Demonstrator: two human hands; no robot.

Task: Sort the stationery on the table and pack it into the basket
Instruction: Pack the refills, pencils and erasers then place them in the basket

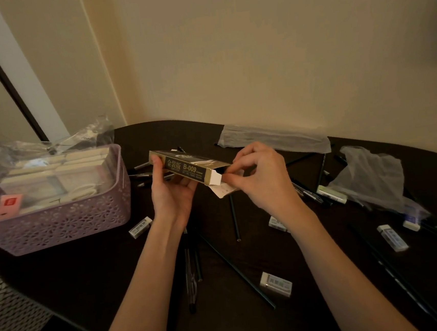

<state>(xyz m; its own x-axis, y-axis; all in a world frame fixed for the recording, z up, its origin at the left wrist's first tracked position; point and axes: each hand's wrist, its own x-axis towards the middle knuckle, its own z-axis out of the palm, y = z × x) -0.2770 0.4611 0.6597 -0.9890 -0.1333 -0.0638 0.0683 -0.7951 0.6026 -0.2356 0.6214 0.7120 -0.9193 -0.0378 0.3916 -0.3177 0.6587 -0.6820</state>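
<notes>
Here we hold a black-and-gold pen box [191,168] above the dark worktop [116,276], between the two hands. Our left hand [172,193] grips its closed end, thumb on top, fingers [187,185] curled beneath. Our right hand [261,177] pinches the white flap at the open end. The lilac basket [65,222] sits at the left, already filled with pale boxes. Erasers [276,284] and dark pens [191,280] lie scattered on the worktop around our arms.
</notes>
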